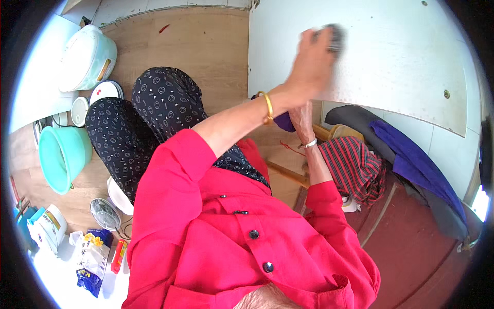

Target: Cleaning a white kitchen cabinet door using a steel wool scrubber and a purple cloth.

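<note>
My left hand (314,63), with a gold-coloured bangle on its wrist, is raised in front of a large white panel (386,69). Its fingers grip a dark object (336,38), too blurred to identify, at the panel's surface. Below it is my right hand (301,112), with a silver-coloured bangle; its fingers are mostly hidden behind my left wrist. Dark purple fabric (285,122) shows beside my right hand, but whether it is held cannot be told. A red-and-black striped cloth (353,168) lies to the right of my right forearm.
Left of my legs are a white lidded bucket (92,58) and a mint-green plastic basin (63,158). A printed packet (92,251) lies at lower left. Grey and purple fabric (417,158) drapes over a dark red surface (409,239) at right. Wooden bars (289,174) show below my hands.
</note>
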The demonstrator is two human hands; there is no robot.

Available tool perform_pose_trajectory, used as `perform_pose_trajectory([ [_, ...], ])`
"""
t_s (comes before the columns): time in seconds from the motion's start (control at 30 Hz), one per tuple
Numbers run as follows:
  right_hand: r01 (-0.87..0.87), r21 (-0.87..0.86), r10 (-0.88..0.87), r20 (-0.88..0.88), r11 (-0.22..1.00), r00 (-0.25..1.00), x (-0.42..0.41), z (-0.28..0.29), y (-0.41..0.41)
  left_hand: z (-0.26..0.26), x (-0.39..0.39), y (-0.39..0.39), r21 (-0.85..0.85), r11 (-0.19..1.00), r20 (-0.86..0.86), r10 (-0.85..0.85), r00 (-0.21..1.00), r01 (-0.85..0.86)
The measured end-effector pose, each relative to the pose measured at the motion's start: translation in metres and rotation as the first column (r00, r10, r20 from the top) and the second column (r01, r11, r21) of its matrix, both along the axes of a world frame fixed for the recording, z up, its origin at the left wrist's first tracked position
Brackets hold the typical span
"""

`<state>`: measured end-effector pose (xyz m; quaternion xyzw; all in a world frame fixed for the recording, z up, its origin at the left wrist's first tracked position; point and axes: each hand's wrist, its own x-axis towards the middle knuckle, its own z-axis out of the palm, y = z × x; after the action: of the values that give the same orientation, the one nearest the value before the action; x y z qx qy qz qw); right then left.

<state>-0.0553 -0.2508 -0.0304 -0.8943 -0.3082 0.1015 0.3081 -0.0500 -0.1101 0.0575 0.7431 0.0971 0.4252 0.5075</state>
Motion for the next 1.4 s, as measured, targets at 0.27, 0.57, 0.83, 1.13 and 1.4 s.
perform_pose_trajectory([
  [0.27, 0.104, -0.109, -0.116, -0.110, 0.989, 0.987, -0.012, -0.032, -0.011, -0.138, -0.040, -0.024, -0.556, 0.828, -0.666, -0.390, 0.636, -0.075],
  [0.57, 0.221, 0.000, -0.217, -0.186, 0.975, 0.958, -0.045, -0.023, -0.007, -0.180, -0.043, 0.007, -0.948, 0.213, -0.317, -0.558, 0.767, -0.238],
  [0.83, 0.470, 0.139, -0.321, -0.564, 0.871, 0.761, -0.051, -0.045, -0.044, -0.146, -0.041, 0.047, -0.990, -0.115, -0.026, -0.427, 0.904, -0.083],
  [1.13, 0.292, 0.264, -0.062, -0.635, 0.919, 0.770, -0.057, 0.002, 0.021, -0.074, -0.059, 0.074, -0.957, -0.238, 0.226, -0.248, 0.942, 0.167],
  [1.4, 0.186, 0.463, 0.047, -0.448, 0.866, 0.893, -0.044, 0.040, 0.089, -0.048, -0.079, 0.101, -0.967, -0.069, 0.251, -0.386, 0.888, 0.243],
])
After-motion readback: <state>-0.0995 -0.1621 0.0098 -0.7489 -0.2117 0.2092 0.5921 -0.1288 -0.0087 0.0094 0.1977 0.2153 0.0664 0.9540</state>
